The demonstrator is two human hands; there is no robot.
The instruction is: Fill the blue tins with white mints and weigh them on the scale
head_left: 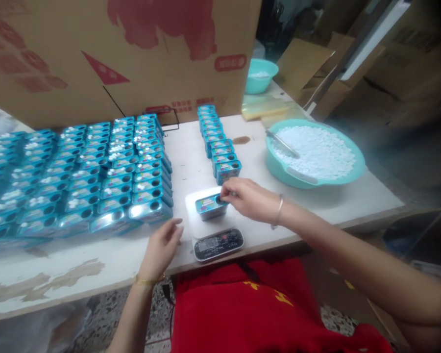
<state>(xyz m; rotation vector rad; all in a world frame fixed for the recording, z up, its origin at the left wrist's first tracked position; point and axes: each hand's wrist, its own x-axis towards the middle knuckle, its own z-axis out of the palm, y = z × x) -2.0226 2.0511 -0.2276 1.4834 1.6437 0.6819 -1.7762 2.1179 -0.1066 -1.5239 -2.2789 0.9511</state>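
Observation:
A blue lidded box (208, 206) with a round hole in its top rests on the white plate of a small digital scale (219, 244). Over the hole end of this box, my right hand (248, 198) has its fingers pinched together. What they hold, if anything, is hidden. My left hand (162, 247) is at the table's front, left of the scale, its fingers loosely bent and apart with nothing in them. Beside it stand many rows of similar blue boxes (152, 208), several topped with small white pieces. A single row of blue boxes (228, 170) stretches back behind the scale.
To the right, a turquoise basin (279, 171) holds a heap of small white pieces and a metal scoop (283, 143). A second turquoise basin (257, 86) is farther back, near a yellowish plastic bag (266, 109). A large cardboard box (132, 54) walls off the table's rear.

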